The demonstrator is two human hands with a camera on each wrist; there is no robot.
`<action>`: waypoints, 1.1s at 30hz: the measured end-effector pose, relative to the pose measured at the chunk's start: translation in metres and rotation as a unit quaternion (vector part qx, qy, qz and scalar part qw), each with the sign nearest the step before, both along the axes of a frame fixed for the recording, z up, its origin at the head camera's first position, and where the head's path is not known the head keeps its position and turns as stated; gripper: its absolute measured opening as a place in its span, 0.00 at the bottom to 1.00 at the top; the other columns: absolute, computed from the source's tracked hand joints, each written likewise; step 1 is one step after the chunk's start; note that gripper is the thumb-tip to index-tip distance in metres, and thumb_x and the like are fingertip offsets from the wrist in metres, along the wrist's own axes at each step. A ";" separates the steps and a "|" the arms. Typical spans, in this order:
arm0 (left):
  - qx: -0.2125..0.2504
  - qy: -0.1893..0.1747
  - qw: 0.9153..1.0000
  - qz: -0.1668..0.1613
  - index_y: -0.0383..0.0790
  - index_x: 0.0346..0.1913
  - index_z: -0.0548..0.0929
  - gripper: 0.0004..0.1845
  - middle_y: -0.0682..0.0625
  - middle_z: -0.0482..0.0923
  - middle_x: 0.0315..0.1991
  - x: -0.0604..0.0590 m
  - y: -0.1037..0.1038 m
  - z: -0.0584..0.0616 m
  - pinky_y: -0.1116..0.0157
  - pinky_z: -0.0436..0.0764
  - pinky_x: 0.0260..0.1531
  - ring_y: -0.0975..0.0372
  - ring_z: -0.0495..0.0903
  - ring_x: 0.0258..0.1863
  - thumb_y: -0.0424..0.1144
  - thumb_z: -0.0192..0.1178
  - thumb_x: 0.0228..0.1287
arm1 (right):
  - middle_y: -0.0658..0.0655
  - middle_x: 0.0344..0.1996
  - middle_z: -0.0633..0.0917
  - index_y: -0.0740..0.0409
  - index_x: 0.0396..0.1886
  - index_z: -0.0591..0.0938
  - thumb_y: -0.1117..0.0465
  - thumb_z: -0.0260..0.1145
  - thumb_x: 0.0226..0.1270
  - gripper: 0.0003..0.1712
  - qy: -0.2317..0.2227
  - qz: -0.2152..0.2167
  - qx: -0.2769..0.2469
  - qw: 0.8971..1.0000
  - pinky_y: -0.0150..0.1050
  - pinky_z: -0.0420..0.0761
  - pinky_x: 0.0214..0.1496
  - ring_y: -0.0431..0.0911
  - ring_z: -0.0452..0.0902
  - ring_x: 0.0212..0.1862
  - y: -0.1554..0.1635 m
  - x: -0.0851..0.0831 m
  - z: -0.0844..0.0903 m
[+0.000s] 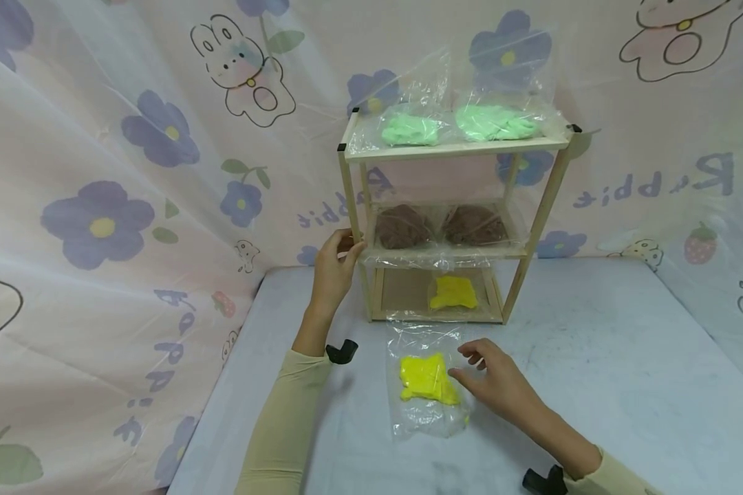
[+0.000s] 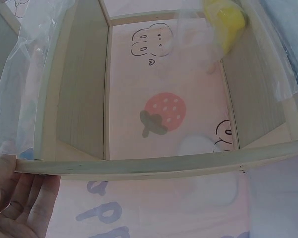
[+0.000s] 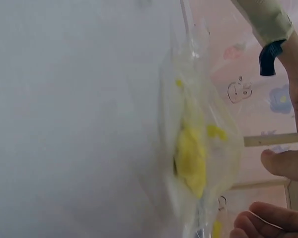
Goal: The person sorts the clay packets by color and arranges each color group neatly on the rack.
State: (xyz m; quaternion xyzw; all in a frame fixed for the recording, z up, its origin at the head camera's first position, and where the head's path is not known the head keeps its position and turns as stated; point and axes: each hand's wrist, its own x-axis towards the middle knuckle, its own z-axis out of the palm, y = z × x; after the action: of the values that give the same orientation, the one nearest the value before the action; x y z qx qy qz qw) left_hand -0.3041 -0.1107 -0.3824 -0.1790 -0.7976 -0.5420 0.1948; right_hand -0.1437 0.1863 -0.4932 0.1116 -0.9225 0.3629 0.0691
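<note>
Two hands at work in front of a small three-tier wooden shelf (image 1: 354,206) standing on a pale tabletop (image 1: 625,357). Left hand (image 1: 334,268) wrapped around the shelf's front left post at mid height, fingers curled behind the wood, thumb on the front; from the left wrist view, only palm and fingers (image 2: 20,198) pressed under a wooden rail. Right hand (image 1: 498,381) low over the table, fingers loosely spread and bent, fingertips (image 1: 455,375) touching the right edge of a clear plastic bag of yellow gloves (image 1: 427,378); no pinch visible, though the blurred right wrist view leaves that somewhat uncertain. Bag lying flat on the table at 6 o'clock from the shelf, just in front of the bottom tier, at 9 o'clock from the right hand. Inside the shelf: two bags of light green gloves (image 1: 458,125) on top, two bags of brown gloves (image 1: 439,225) on the middle tier, one more yellow bag (image 1: 453,292) on the bottom tier. Behind everything, at 12 o'clock, a curtain printed with rabbits and purple flowers (image 1: 130,172).
</note>
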 end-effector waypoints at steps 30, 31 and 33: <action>-0.002 0.003 1.000 0.004 0.34 0.62 0.82 0.18 0.40 0.85 0.54 0.000 0.000 0.001 0.55 0.88 0.61 0.49 0.86 0.57 0.41 0.65 0.77 | 0.48 0.40 0.79 0.60 0.47 0.86 0.55 0.90 0.52 0.27 -0.069 0.051 0.077 0.993 0.38 0.85 0.44 0.41 0.73 0.40 -0.019 0.006 -0.023; -0.002 0.004 1.000 0.004 0.34 0.62 0.82 0.18 0.40 0.85 0.54 0.000 0.000 0.001 0.55 0.88 0.61 0.49 0.86 0.57 0.41 0.65 0.77 | 0.48 0.39 0.78 0.60 0.46 0.86 0.56 0.89 0.52 0.26 -0.067 0.052 0.080 0.993 0.38 0.84 0.43 0.41 0.72 0.40 -0.019 0.006 -0.023; -0.002 0.003 1.000 0.004 0.33 0.62 0.82 0.18 0.39 0.85 0.54 0.001 0.001 0.001 0.55 0.88 0.61 0.49 0.86 0.57 0.41 0.65 0.77 | 0.48 0.37 0.77 0.60 0.44 0.85 0.57 0.89 0.53 0.25 -0.061 0.056 0.085 0.993 0.38 0.82 0.41 0.41 0.70 0.38 -0.019 0.005 -0.022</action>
State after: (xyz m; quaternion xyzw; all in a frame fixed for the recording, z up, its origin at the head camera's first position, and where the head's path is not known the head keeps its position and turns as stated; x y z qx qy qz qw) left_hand -0.3036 -0.1101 -0.3817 -0.1782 -0.7988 -0.5390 0.1990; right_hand -0.1387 0.1669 -0.5157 0.1459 -0.9450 0.2924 -0.0173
